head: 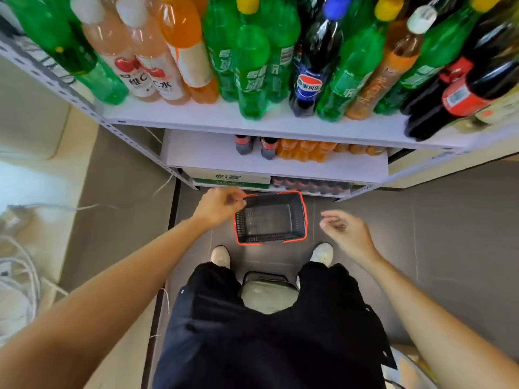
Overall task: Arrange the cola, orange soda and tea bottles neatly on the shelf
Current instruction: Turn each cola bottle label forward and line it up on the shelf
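Bottles [306, 150] on shelf [196, 115] beyond left hand [220, 206], seemingly pinching basket handle [250, 195]; right hand [346, 229] relaxed

a black basket [298, 220] with a red rim sits on grey floor tiles [449, 220], a white-and-green carton [229, 178] just beyond it, green bottles [251, 71] stand high above, and white cables [16, 265] lie far left.

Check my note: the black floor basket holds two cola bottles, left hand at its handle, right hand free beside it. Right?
No. The head view shows the basket empty, no bottles in it. The left hand is at its handle and the right hand free beside it.
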